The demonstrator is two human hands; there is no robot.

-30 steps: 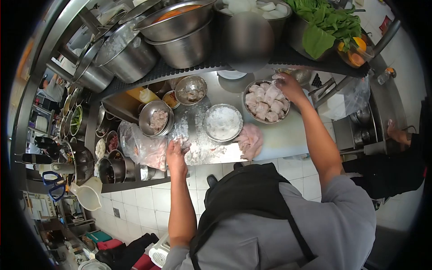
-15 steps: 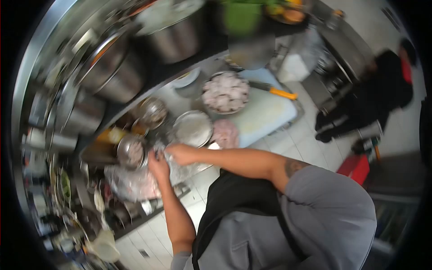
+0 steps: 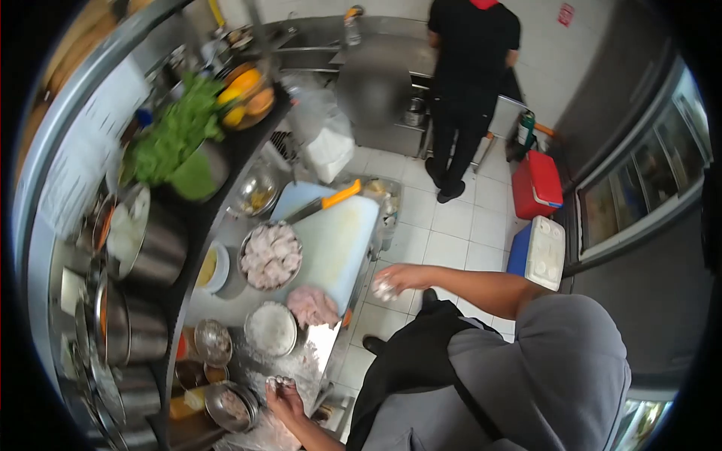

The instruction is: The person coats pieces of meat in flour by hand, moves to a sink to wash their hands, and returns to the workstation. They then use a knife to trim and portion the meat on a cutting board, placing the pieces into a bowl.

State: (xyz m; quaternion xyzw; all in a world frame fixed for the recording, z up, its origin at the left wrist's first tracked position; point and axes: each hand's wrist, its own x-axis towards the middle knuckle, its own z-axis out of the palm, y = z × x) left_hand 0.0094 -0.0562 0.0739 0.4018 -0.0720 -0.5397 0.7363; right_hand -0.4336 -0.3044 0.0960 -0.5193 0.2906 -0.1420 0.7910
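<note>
My left hand [image 3: 284, 400] is over the floury steel counter, beside a steel bowl of pale pieces [image 3: 232, 406]. Its fingers are loosely bent, with white powder on the tips, and nothing shows in them. Out past the counter's edge, my right hand [image 3: 392, 281] hangs over the floor, fingers drooping and coated white, with no object visible. Between the hands lie a bowl of white powder [image 3: 271, 329] and a pink piece of raw meat [image 3: 312, 306]. A bowl heaped with pale raw meat chunks [image 3: 271, 255] stands by the white cutting board [image 3: 342, 233].
A knife with a yellow handle [image 3: 323, 201] rests on the board. Steel pots [image 3: 154, 240] and leafy greens [image 3: 180, 128] line the shelf. A person in black [image 3: 470, 83] stands at the back. A red cooler [image 3: 535, 184] and a blue-and-white cooler [image 3: 538, 252] sit on the floor.
My hands were close together over the counter near the plastic; now they are apart, the right one drawn out past the counter's edge. The view has turned toward the right.
</note>
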